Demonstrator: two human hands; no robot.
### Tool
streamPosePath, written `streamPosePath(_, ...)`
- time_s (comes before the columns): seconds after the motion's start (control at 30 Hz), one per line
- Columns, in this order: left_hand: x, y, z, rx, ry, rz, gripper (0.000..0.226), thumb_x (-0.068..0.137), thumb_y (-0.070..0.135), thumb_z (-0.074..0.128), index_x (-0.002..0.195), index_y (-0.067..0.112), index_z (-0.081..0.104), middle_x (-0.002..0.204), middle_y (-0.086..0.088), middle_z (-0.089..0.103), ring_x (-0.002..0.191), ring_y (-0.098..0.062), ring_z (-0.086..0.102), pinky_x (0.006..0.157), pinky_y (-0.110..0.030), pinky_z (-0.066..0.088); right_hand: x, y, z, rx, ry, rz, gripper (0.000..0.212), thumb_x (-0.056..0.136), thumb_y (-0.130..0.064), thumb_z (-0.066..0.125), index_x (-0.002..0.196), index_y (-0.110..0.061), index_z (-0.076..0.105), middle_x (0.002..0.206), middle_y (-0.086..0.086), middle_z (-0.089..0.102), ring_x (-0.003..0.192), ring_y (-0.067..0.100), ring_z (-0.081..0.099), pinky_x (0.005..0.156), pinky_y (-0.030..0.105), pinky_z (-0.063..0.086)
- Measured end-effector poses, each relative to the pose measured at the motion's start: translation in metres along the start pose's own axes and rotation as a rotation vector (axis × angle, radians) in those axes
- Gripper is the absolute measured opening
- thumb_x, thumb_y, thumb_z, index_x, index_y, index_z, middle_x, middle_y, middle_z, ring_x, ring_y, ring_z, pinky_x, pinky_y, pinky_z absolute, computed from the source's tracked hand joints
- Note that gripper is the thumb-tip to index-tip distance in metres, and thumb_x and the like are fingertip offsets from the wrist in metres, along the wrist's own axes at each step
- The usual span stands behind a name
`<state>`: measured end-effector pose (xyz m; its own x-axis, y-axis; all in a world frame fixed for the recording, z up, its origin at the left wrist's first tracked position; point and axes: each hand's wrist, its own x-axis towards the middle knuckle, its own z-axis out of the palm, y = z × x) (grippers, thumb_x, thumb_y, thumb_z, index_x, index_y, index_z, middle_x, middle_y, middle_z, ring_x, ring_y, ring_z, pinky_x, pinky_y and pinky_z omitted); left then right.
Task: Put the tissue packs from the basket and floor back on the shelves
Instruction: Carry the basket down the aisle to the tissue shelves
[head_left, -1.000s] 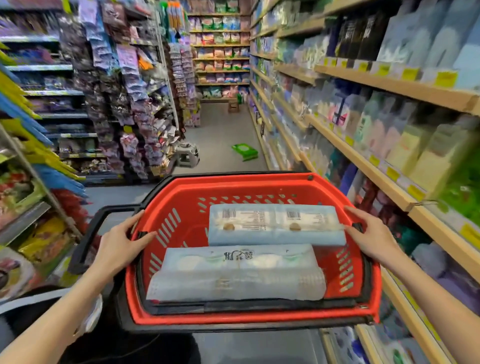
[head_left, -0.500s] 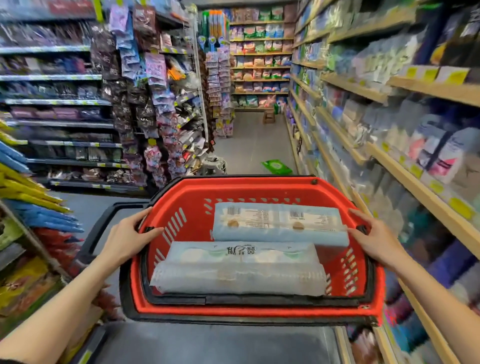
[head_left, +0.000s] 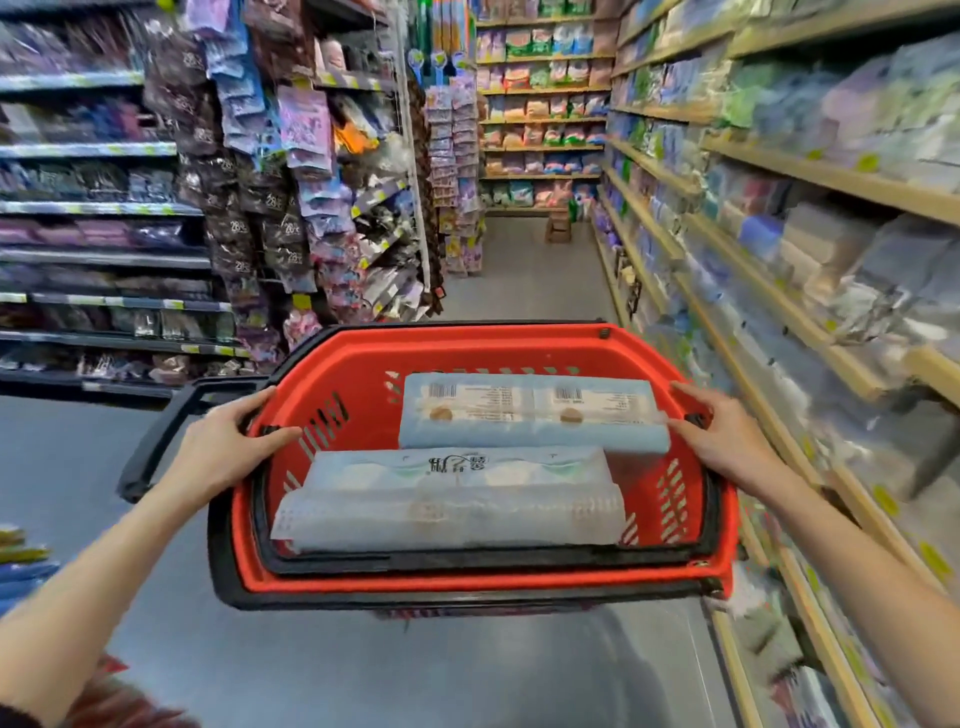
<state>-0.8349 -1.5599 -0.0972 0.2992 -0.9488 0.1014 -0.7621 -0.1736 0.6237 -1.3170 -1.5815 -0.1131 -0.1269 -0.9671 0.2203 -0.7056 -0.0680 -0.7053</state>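
Note:
I hold a red shopping basket (head_left: 519, 353) with a black rim and handle level in front of me. My left hand (head_left: 228, 441) grips its left rim and my right hand (head_left: 722, 436) grips its right rim. Two long pale blue tissue packs lie across the basket. The far tissue pack (head_left: 530, 415) shows barcode labels. The near tissue pack (head_left: 452, 499) shows a printed logo. No pack on the floor is in sight; the basket hides the floor just ahead of it.
Wooden shelves (head_left: 769, 291) packed with tissue and paper goods run along my right. A rack of hanging packets (head_left: 291, 171) stands ahead on the left, with dark shelving beyond it. Grey aisle floor (head_left: 524, 270) leads to a small stool (head_left: 558, 228) and end shelves.
The view has risen and moved forward along the aisle. The green pack seen on the floor ahead is now out of sight behind the basket. Both hands keep their grip.

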Motion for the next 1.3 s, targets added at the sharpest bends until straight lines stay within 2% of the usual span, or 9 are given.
streamPosePath(0.13,0.079,0.009,-0.008,0.053,0.021,0.061,0.068,0.072,0.044,0.073,0.133,0.029,0.049,0.121,-0.011,0.063,0.104,-0.030,0.061,0.078,-0.035,0.042,0.064,-0.014,0.032,-0.021,0.022,0.032,0.049,0.081,-0.012,0.064,0.129,-0.010,0.052,0.114,0.014,0.064,0.105,0.024,0.059,0.074,0.017,0.033)
streamPosePath(0.33,0.202,0.024,0.010,0.043,0.015,0.080,0.068,0.073,0.042,0.073,0.134,0.028,0.048,0.132,-0.010,0.056,0.109,-0.030,0.059,0.077,-0.035,0.043,0.171,-0.020,0.073,-0.033,0.075,0.051,0.047,0.083,-0.016,0.063,0.128,-0.014,0.053,0.129,0.012,0.057,0.118,0.025,0.053,0.075,0.017,0.030)
streamPosePath(0.43,0.262,0.028,0.036,0.037,-0.001,0.093,0.066,0.074,0.039,0.073,0.134,0.027,0.048,0.127,-0.011,0.059,0.098,-0.028,0.061,0.071,-0.033,0.041,0.226,-0.008,0.098,-0.026,0.076,0.071,0.045,0.083,-0.018,0.064,0.127,-0.014,0.055,0.128,0.011,0.058,0.117,0.024,0.054,0.083,0.021,0.034)
streamPosePath(0.6,0.373,0.036,0.092,0.051,-0.038,0.061,0.065,0.073,0.041,0.073,0.133,0.027,0.050,0.126,-0.012,0.061,0.102,-0.031,0.062,0.072,-0.034,0.041,0.333,0.020,0.133,0.001,0.045,0.071,0.040,0.085,-0.008,0.060,0.124,-0.003,0.055,0.126,0.016,0.058,0.116,0.024,0.053,0.073,0.009,0.028)
streamPosePath(0.73,0.449,0.052,0.128,0.052,-0.055,0.057,0.066,0.073,0.041,0.073,0.133,0.026,0.050,0.128,-0.013,0.059,0.106,-0.032,0.060,0.076,-0.035,0.041,0.416,0.035,0.149,0.042,-0.009,0.076,0.041,0.085,-0.013,0.059,0.125,-0.006,0.054,0.125,0.012,0.058,0.115,0.016,0.052,0.088,0.021,0.034)
streamPosePath(0.93,0.574,0.083,0.164,0.064,-0.082,0.102,0.065,0.072,0.043,0.073,0.132,0.028,0.051,0.119,-0.013,0.065,0.105,-0.033,0.060,0.076,-0.036,0.040,0.520,0.042,0.163,-0.001,0.063,0.136,0.039,0.085,-0.015,0.060,0.124,-0.010,0.056,0.126,0.012,0.059,0.115,0.022,0.054,0.085,0.022,0.035)
streamPosePath(1.03,0.646,0.098,0.187,0.083,-0.120,0.153,0.065,0.072,0.042,0.074,0.131,0.026,0.052,0.125,-0.011,0.062,0.114,-0.032,0.057,0.087,-0.039,0.043,0.565,0.048,0.175,-0.014,0.105,0.167,0.038,0.085,-0.011,0.059,0.123,-0.006,0.056,0.125,0.014,0.059,0.112,0.020,0.054,0.080,0.015,0.031)
streamPosePath(1.13,0.720,0.114,0.215,0.083,-0.167,0.231,0.065,0.072,0.040,0.075,0.131,0.024,0.053,0.127,-0.013,0.060,0.117,-0.033,0.055,0.095,-0.040,0.041,0.603,0.058,0.193,-0.024,0.155,0.219,0.040,0.086,-0.014,0.059,0.125,-0.007,0.055,0.130,0.013,0.056,0.119,0.024,0.051,0.089,0.021,0.032)
streamPosePath(1.3,0.845,0.160,0.255,0.117,-0.271,0.401,0.068,0.070,0.049,0.073,0.132,0.029,0.051,0.126,-0.009,0.061,0.113,-0.030,0.058,0.089,-0.040,0.043,0.650,0.072,0.223,-0.001,0.281,0.352,0.041,0.086,-0.012,0.059,0.126,-0.006,0.054,0.128,0.015,0.056,0.118,0.026,0.052,0.089,0.024,0.034)
